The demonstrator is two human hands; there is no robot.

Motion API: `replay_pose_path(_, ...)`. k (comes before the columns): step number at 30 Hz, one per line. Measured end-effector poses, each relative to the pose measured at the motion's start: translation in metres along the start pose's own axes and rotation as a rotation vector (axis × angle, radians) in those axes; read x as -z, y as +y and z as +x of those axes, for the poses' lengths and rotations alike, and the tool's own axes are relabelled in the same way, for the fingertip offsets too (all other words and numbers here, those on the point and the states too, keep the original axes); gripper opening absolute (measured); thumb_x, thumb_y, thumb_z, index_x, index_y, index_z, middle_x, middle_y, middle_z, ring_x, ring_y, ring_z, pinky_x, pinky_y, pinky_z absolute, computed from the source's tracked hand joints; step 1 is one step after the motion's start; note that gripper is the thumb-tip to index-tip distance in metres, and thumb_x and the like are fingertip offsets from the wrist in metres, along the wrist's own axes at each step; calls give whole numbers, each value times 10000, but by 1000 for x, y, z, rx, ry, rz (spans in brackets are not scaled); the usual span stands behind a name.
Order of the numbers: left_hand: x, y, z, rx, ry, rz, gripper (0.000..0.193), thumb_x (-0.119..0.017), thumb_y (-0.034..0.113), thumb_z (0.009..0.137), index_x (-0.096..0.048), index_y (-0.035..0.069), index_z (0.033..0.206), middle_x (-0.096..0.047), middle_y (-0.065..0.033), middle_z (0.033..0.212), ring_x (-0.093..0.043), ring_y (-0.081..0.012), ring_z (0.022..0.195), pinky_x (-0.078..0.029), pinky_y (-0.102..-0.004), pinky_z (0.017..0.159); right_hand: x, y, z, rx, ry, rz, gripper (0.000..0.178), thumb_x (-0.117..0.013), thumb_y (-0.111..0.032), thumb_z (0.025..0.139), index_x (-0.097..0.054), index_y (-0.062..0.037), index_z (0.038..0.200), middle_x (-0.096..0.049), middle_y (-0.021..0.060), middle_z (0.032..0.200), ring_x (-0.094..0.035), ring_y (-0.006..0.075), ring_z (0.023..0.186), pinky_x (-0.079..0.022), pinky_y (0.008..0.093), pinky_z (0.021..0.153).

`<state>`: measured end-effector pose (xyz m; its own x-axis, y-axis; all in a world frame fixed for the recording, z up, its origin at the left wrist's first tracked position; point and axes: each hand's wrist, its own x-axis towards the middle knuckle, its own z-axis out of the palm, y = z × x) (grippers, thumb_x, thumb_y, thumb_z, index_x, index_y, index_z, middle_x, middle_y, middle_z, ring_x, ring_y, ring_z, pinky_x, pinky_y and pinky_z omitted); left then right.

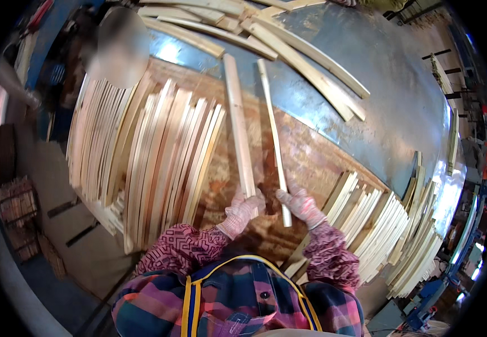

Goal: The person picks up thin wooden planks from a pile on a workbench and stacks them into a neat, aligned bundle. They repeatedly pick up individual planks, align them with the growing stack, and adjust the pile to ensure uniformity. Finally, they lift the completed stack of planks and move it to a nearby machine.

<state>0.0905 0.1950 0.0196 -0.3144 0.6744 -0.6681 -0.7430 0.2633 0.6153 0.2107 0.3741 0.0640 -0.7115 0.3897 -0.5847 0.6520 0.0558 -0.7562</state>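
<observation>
1. The left hand (242, 212), gloved, grips a wide board (236, 118) near its lower end.
2. The right hand (302, 208), also gloved, holds a narrow stick (272, 112) near its lower end.
3. Board and stick are apart.
4. A left row of slats (167, 163) and a right row of slats (375, 224) flank bare brown panel (305, 147).
5. Loose planks (305, 63) lie on a metal table (403, 101).

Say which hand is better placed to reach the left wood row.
Probably the left hand: nearer that wood row, holding the wider strip; the right hand, holding the narrower strip, is farther.
</observation>
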Motion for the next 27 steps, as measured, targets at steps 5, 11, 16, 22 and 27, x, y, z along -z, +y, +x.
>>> replay_pose_path(5,32,-24,-85,-335,-69,1170,854,-555,653,933,-320,112,1551,-596,-216,1313,-604,-355,1221,-484,-450,1004,-116,2,2,-192,178,444,711,-702,-261,951,-380,-52,1549,-711,142,1068,-664,201,879,-550,339,751)
replay_pose_path(11,114,83,-121,-894,677,1678,729,-622,610,898,-579,77,1395,-602,-180,1379,-534,-345,1319,-346,-491,1175,-150,-41,1,-71,160,819,425,-728,-149,907,-535,-7,1259,-669,129,964,-682,210,813,-588,344,623)
replay_pose_path(16,174,149,-136,195,862,1798,1254,-793,708,683,-103,289,1643,-82,-229,1684,-64,-477,1537,-48,-678,1212,-230,-87,-5,-15,285,519,799,-781,-237,904,-299,-16,1502,-658,146,1053,-670,253,902,-611,371,718)
replay_pose_path(22,218,160,-142,102,673,1691,1196,-837,566,709,-137,287,1638,-159,-210,1671,-261,-443,1489,-273,-576,1186,-279,-123,-11,-123,-114,-520,1287,-624,-730,849,97,32,1594,-622,356,1280,-652,442,1167,-534,452,965)
replay_pose_path(27,241,158,-131,-67,636,1642,1130,-838,465,735,-176,254,1626,-278,-228,1616,-352,-450,1438,-320,-532,1178,-263,-140,11,-171,-184,-408,896,-583,-667,903,-419,47,1418,-694,278,1172,-669,412,1132,-505,451,989)
